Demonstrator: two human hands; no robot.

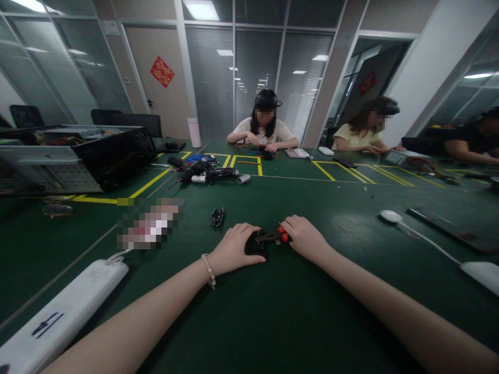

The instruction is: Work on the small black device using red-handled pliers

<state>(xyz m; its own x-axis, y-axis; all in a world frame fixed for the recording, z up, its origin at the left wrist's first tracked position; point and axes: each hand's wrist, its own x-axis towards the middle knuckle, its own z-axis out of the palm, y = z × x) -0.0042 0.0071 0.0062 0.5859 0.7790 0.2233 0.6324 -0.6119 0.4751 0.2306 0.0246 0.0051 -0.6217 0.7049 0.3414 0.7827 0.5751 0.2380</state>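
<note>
My left hand [233, 248] lies curled over a small black device [255, 244] on the green table mat [273, 311], holding it down. My right hand [303, 236] is closed on a small tool with red handles [281, 235], whose tip points left onto the black device. A small black part [217, 217] lies loose on the mat just left of and beyond my left hand. A bead bracelet sits on my left wrist.
A white power strip [58, 317] lies at the near left. An open computer case [78, 156] stands at the far left, with a pile of black tools [206, 171] beyond. A white puck with cable [391, 216] lies right. Three people sit opposite.
</note>
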